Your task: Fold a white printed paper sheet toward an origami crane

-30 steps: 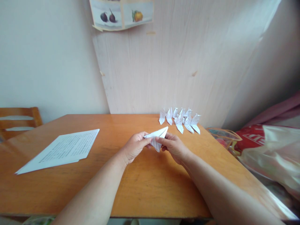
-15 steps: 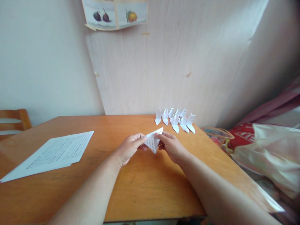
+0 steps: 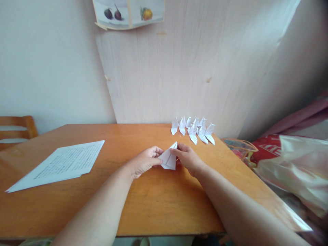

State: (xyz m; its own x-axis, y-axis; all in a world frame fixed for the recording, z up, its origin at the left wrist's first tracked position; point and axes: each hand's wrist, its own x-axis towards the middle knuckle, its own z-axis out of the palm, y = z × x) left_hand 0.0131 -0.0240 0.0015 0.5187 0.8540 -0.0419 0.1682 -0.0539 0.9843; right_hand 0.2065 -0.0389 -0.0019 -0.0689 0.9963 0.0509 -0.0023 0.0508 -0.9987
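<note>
A small piece of folded white paper (image 3: 169,160) is held just above the table between my two hands. My left hand (image 3: 146,160) pinches its left corner between thumb and fingers. At its upper right edge, my right hand (image 3: 188,158) grips the paper with thumb and fingertips. The paper comes to a point at the top, and a crease runs across the face towards me. Some fingertips are hidden behind it. Beyond my right hand, several folded paper cranes (image 3: 192,132) stand grouped near the table's far edge.
A stack of printed sheets (image 3: 69,162) lies on the left of the wooden table (image 3: 153,205). To the left stands a wooden chair (image 3: 17,128). Bags (image 3: 289,164) crowd the table's right side. Fruit pictures (image 3: 128,13) hang on the panel behind.
The folded paper has turned or opened in my hands: the printed face has given way to a mostly plain, creased one with a wider lower edge. The view has shifted slightly.
</note>
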